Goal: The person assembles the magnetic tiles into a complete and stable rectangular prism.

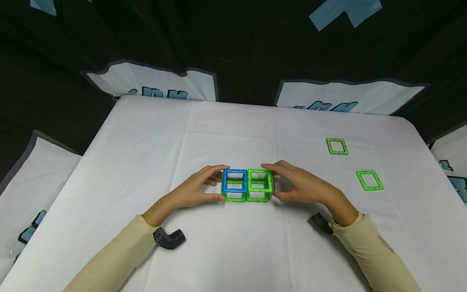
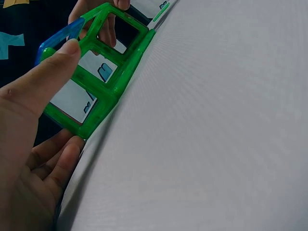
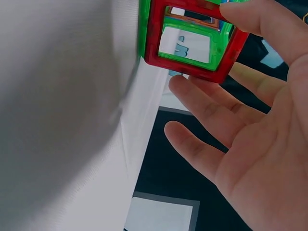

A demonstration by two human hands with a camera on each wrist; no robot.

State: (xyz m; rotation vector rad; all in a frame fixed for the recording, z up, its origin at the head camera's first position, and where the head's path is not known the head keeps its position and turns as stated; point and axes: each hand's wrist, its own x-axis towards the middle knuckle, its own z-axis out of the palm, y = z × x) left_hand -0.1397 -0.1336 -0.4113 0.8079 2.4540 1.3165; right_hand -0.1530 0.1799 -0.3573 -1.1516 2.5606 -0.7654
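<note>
Two open-framed cubes of magnetic tiles stand side by side on the white table. The left cube has a blue tile (image 1: 235, 190) on top; the right one is topped by a green tile (image 1: 259, 190). Green tiles (image 2: 115, 91) form their front. My left hand (image 1: 197, 190) grips the left cube between thumb and fingers. At the other end, my right hand (image 1: 300, 184) holds the right cube, thumb near and fingers at the far edge. The right wrist view shows a red tile (image 3: 154, 36) as that cube's outer side, with the thumb on its edge.
Two loose green square tiles lie flat to the right: one farther back (image 1: 337, 153), the other nearer (image 1: 373, 188). A white cloth (image 1: 226, 247) with fold lines covers the table. Dark curtains (image 1: 240, 52) hang behind its far edge.
</note>
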